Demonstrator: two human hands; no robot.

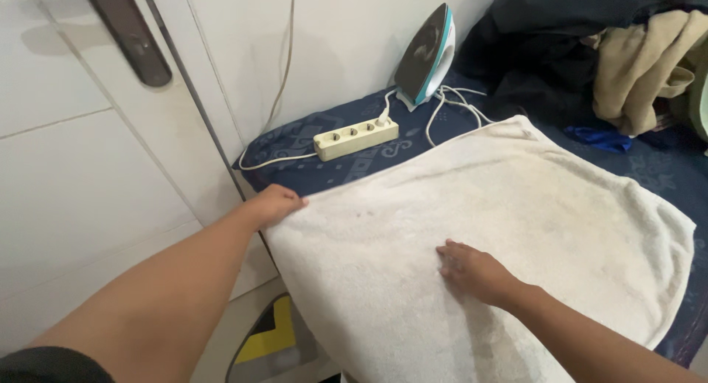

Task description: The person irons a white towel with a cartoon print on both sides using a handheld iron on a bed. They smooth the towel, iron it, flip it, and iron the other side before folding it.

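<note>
Head view: your left hand (276,204) pinches the white towel (516,235) at its left corner; your right hand (472,268) presses flat on it, fingers spread.

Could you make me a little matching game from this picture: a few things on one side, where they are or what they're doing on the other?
Things:
1. clothes iron
2. power strip
3. left hand
4. right hand

Places:
A. flat on the middle of the white towel
B. at the towel's left corner
C. upright against the wall
D. lying on the dark blue patterned cloth

Pairs: 1-C, 2-D, 3-B, 4-A
</note>
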